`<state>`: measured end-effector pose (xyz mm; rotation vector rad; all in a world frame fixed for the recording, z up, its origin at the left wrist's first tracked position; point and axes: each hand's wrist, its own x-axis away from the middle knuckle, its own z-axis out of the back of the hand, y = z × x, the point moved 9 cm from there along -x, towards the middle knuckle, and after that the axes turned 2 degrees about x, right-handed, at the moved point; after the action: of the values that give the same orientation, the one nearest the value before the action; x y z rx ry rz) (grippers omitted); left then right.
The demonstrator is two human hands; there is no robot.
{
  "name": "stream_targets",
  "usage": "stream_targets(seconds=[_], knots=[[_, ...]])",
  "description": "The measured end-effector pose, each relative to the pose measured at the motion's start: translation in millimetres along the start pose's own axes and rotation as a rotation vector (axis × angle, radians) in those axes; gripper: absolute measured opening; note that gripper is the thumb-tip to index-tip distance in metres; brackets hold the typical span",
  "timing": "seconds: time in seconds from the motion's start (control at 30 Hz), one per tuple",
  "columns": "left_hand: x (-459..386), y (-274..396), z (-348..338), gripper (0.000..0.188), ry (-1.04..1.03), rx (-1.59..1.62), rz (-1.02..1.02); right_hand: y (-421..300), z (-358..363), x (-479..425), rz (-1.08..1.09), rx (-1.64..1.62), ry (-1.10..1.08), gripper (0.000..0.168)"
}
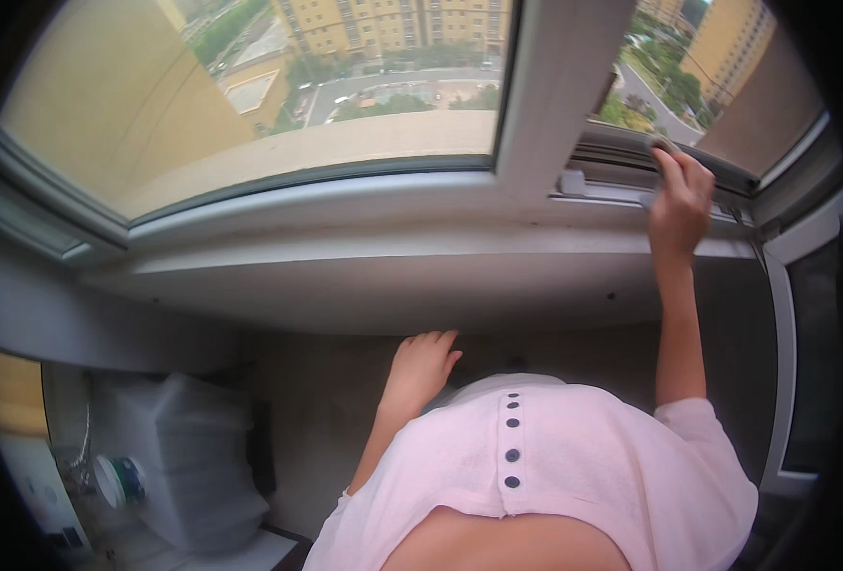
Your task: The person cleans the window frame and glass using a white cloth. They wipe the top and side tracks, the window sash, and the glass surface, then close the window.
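Note:
My right hand [682, 200] is at the lower frame [628, 146] of the narrow right-hand window, its fingers closed around a small greyish item [665, 145]. That item is blurred and mostly covered by the hand; it may be a cloth. Beneath the hand runs the white sill-side rail, with a small white block [573, 183] to the left of the hand. My left hand [421, 367] hangs low in front of my body, empty, with the thumb apart from the fingers. It is near the wall [364, 292] below the sill; contact cannot be made out.
A wide fixed pane [393, 128] fills the upper left, divided from the right window by a thick white mullion [557, 86]. The white windowsill [364, 246] runs beneath. An opened white-framed sash [782, 357] stands at right. A covered grey object [193, 457] and a tub [118, 480] are lower left.

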<state>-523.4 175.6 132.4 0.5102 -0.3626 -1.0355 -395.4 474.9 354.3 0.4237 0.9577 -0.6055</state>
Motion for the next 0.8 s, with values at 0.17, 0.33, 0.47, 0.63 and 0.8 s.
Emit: stream_targets(seconds=[0.17, 0.33, 0.47, 0.63, 0.8], knots=[[46.7, -40.1, 17.9, 0.015, 0.278, 0.023, 0.085, -34.8, 55.9, 59.9, -0.141, -0.247, 0.256, 0.024], [99.0, -56.5, 90.2, 0.021, 0.604, -0.117, 0.212, -174.5, 34.3, 65.8, 0.180, -0.868, 0.051, 0.024], [158.3, -64.9, 123.6, 0.020, 0.855, -0.188, 0.454, -243.6, 26.1, 61.6, 0.245, -1.279, -0.060, 0.024], [246.7, -56.3, 104.5, 0.016, 1.056, -0.180, 0.713, -332.5, -11.7, 111.7, -0.006, -1.735, -0.698, 0.023], [348.9, -75.1, 117.1, 0.030, 1.166, -0.305, 0.896, -434.0, 0.7, 192.2, -0.550, -2.032, -1.475, 0.021]])
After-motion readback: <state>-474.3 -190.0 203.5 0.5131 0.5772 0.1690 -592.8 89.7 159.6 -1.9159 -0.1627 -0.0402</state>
